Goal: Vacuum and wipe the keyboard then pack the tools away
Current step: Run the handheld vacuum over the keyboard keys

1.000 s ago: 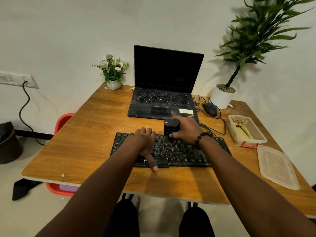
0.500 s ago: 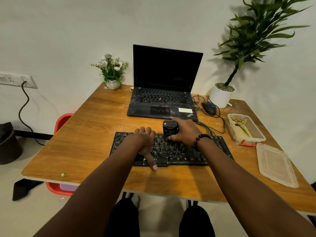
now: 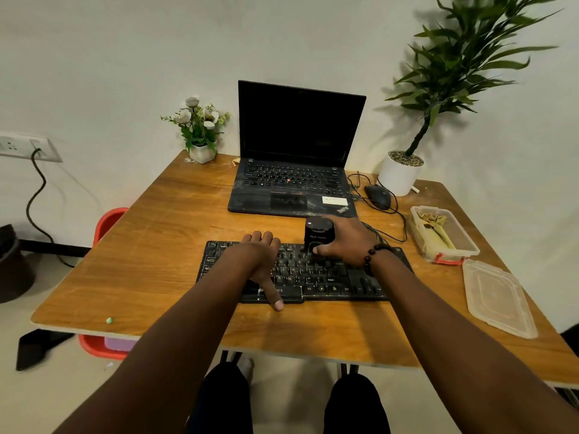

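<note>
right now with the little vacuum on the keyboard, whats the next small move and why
Probably slide the mini vacuum sideways along the top key rows. The right hand grips it upright on the keyboard near the upper middle, while the left hand rests on the left half, steadying it. The rows toward the near edge look not yet reached.

**What the view kept out of sight**

The right hand [image 3: 346,242] hid the far side of the small black cylindrical vacuum [image 3: 318,234]. The left hand [image 3: 261,260] covered middle keys of the black keyboard [image 3: 313,274]. The tall green potted plant [image 3: 463,67] ran past the top edge.
</note>
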